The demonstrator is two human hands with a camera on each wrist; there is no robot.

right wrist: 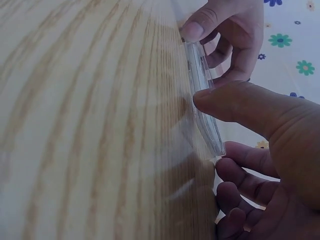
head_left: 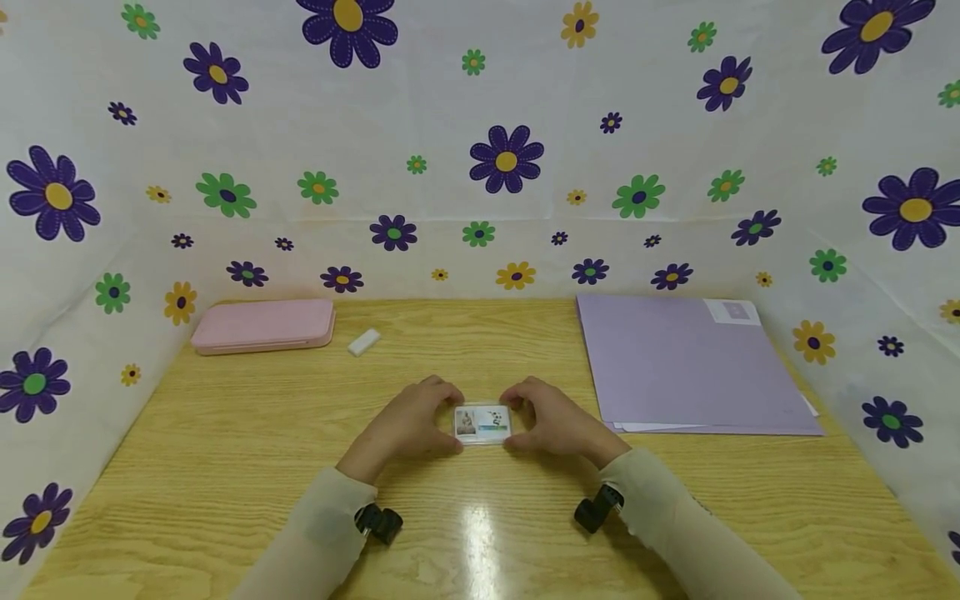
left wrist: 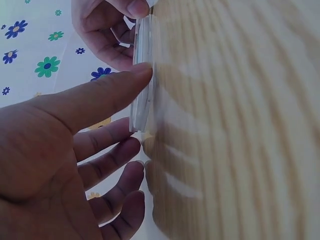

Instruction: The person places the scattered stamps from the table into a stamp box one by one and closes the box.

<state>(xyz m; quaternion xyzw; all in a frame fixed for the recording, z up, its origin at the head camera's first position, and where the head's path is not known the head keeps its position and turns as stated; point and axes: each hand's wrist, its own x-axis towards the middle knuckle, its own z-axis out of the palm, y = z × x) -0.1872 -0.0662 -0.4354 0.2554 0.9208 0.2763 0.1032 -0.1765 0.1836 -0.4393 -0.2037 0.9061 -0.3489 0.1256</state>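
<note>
A small, flat, clear plastic case (head_left: 482,423) lies on the wooden table, with two little pictures showing through its top. My left hand (head_left: 411,419) holds its left side, thumb at the near corner and index finger at the far one. On the opposite side, my right hand (head_left: 558,421) grips the right corners in the same manner. Seen edge-on in the left wrist view, the case (left wrist: 143,75) looks thin and layered, with my left thumb against its near edge. In the right wrist view, my right thumb presses the near edge of the case (right wrist: 204,100).
A pink pencil case (head_left: 262,325) lies at the back left, beside a small white eraser (head_left: 363,342). A lilac folder (head_left: 690,367) with papers inside rests at the right. Flower-printed cloth (head_left: 450,100) surrounds the table's back and sides.
</note>
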